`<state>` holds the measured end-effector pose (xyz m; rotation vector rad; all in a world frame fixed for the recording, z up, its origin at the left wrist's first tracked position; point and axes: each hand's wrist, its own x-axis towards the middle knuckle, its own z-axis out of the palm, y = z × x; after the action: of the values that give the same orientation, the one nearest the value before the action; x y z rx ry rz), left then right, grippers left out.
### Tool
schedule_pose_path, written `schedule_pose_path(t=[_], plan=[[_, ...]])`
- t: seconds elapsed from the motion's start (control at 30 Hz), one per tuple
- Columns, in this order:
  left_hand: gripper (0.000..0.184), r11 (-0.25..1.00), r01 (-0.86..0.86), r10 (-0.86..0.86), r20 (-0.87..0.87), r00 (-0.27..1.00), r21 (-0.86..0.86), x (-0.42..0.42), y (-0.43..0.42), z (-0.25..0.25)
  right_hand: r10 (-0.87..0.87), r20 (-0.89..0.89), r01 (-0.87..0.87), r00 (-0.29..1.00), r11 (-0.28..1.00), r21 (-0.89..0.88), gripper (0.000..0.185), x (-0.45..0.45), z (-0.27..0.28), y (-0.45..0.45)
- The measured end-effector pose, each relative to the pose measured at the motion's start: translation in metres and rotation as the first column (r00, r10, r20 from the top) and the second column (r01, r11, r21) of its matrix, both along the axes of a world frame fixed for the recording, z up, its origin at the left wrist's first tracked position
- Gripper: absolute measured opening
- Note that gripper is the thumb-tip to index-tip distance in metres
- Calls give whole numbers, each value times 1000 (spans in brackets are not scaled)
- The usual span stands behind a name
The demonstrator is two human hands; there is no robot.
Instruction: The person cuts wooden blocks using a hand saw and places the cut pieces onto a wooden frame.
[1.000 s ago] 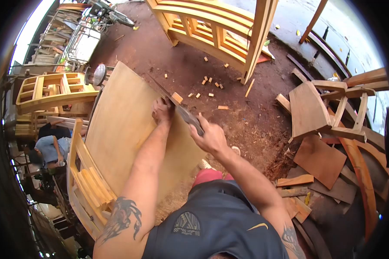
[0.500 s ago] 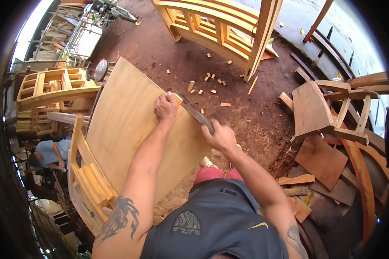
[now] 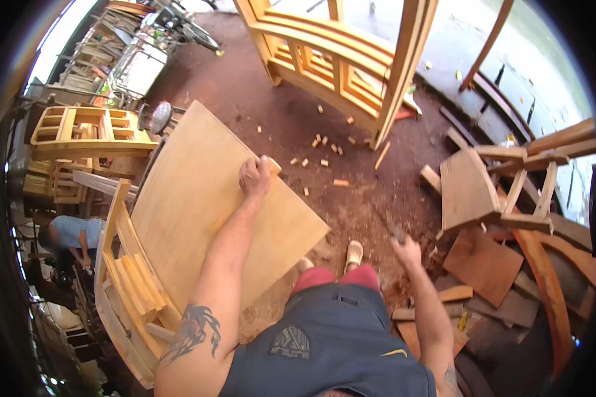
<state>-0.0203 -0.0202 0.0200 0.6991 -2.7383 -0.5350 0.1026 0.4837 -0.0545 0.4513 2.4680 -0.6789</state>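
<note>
My left hand [image 3: 254, 177] is closed on a narrow wooden strip [image 3: 275, 166], pressing it onto a large plywood board [image 3: 192, 159]. The strip's end shows at the board's edge, just past my fingers; the rest lies mostly under my hand and forearm. Off to the right, clear of the board, my right hand [image 3: 408, 253] grips a handsaw [image 3: 386, 223] by its dark handle. The thin blade points up and away, slightly blurred. Several small cut wooden blocks [image 3: 324, 163] lie scattered on the dirt floor beyond the board.
A tall wooden frame [image 3: 331, 83] stands ahead. At right are an unfinished chair [image 3: 470, 188] and a pile of wood offcuts [image 3: 487, 264]. More wooden furniture [image 3: 89, 132] and a slatted frame [image 3: 136, 278] stand left. Another person [image 3: 79, 235] works at far left; a motorcycle [image 3: 195, 33] is behind.
My right hand has drawn the handsaw away from the strip and board edge, to the right and down. My left hand stays on the strip. The view has shifted slightly.
</note>
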Motion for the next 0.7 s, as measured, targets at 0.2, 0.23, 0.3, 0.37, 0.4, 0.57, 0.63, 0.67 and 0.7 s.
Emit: schedule_pose_path(t=[0.2,0.23,0.3,0.37,0.4,0.57,0.63,0.67,0.7], plan=[[54,986,146,-151,-53,987,-79,70,-28,8,-262,398,185,879,957,221,74,158,-77,90],[58,986,130,-128,22,991,-108,86,-31,15,-211,416,107,885,960,258,74,195,-119,112],[64,986,106,-86,148,985,-132,107,-42,22,-37,479,-35,877,990,140,61,247,-198,170],[66,990,80,-48,249,967,-118,118,-56,20,13,572,-108,820,985,134,61,229,-188,166],[65,991,82,-50,267,962,-109,116,-58,25,30,596,-127,803,984,121,60,217,-186,161],[61,995,66,-56,136,989,-74,116,-48,52,302,586,-340,752,939,-48,60,161,-223,172],[61,995,8,-9,2,1000,95,118,-43,79,560,516,-537,648,817,-211,60,131,-235,176],[61,983,-10,21,-62,998,181,119,-40,92,139,576,-168,806,986,-4,60,118,-232,155],[61,973,-20,54,-141,988,229,121,-39,102,-327,438,277,838,945,174,60,96,-183,116]])
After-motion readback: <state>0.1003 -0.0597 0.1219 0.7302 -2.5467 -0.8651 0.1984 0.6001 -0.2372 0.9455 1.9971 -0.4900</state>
